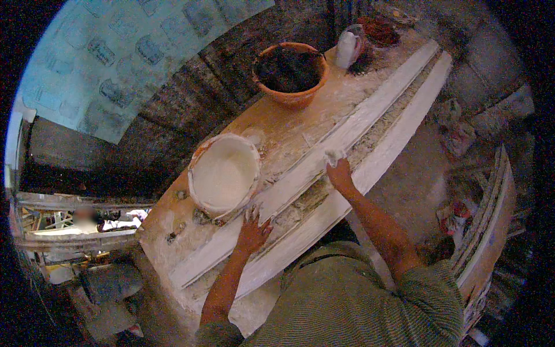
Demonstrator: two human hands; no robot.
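Two long white-coated strips lie side by side on the wooden bench, a far strip (370, 115) and a near strip (399, 144), with a rough, crumbly gap between them. My left hand (252, 232) rests on the far strip near its lower-left part, whitened fingers spread, holding nothing. Farther up that strip, my right hand (339, 170) is closed, its fingertips white and pressed to the surface. A small pale lump seems to be in them, too blurred to name. Beside my left hand stands a tub (193, 194) of smooth whitish paste.
An orange bowl (295, 99) with dark contents stands at the bench's far side. Past it are a white container (347, 49) and a reddish-brown heap (378, 32). More long pieces (491, 220) lean at the right. Dark lumps (199, 216) lie by the tub.
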